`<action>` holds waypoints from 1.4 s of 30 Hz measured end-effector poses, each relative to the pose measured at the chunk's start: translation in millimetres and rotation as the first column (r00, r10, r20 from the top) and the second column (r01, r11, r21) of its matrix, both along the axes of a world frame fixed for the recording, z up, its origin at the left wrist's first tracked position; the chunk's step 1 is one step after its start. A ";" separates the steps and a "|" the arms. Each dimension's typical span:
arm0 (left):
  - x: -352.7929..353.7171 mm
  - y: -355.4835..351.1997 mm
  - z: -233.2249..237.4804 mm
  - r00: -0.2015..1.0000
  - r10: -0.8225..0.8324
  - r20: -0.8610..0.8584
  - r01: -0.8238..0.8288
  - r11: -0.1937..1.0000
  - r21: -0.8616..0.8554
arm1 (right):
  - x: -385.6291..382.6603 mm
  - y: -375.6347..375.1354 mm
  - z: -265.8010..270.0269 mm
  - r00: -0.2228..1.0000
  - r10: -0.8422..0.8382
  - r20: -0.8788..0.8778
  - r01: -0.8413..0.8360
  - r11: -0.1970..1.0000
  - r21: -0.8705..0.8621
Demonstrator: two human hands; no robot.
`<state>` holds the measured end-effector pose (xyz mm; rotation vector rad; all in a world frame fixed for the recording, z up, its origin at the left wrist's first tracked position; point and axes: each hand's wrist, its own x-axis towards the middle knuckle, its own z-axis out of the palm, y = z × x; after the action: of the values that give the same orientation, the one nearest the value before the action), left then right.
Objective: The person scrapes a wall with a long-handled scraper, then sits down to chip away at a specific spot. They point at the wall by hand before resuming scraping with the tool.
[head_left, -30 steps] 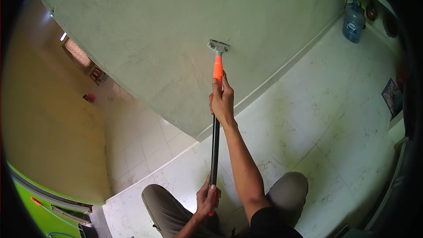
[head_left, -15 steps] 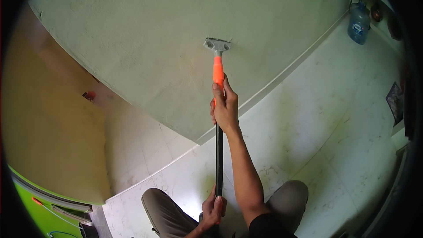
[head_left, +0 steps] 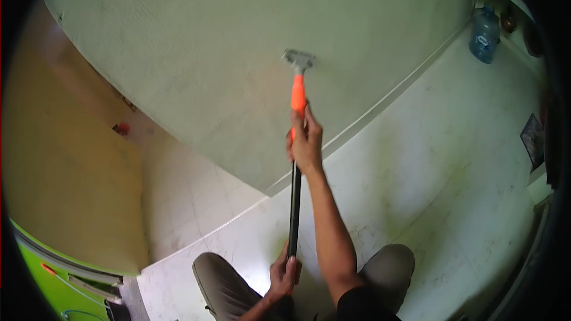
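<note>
Long black-poled, orange-collared scraper [head_left: 295, 208] points lengthwise beyond both hands at the grey-green plastered wall [head_left: 160, 53]; right hand [head_left: 307, 141], nearer its grey metal head [head_left: 299, 59], grips the orange collar; left hand [head_left: 285, 271] grips the lower end; blur leaves head-to-wall contact uncertain.

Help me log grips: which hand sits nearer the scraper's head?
The right hand, at the orange section; the left hand grips at the lower end of the black pole.

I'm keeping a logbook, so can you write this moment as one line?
right hand: high on scraper | left hand: low on scraper | scraper head: at wall | bottle: on floor
</note>
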<state>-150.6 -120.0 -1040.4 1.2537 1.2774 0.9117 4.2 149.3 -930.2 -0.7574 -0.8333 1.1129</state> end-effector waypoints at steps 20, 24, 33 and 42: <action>14.0 -13.7 1.7 0.998 0.056 0.006 -0.056 0.998 0.022 | 2.1 -11.0 10.6 0.998 0.065 -0.017 -0.064 0.997 0.035; 8.5 -5.4 9.5 0.996 0.050 -0.070 -0.051 0.999 -0.014 | 6.4 1.2 1.8 0.996 0.085 -0.033 -0.082 0.993 0.083; 10.8 -19.2 3.4 0.996 0.077 -0.042 -0.077 0.997 -0.003 | 0.1 -4.4 -1.6 0.988 0.141 -0.059 -0.140 0.990 0.017; 1.6 -28.5 -5.9 0.994 0.093 -0.049 -0.092 0.996 0.021 | -7.3 -16.2 -2.8 0.997 0.073 -0.028 -0.072 0.997 0.014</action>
<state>-149.0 -148.4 -1046.3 1.2473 1.3791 0.9651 -3.1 133.1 -933.0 -0.7037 -0.8488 1.1794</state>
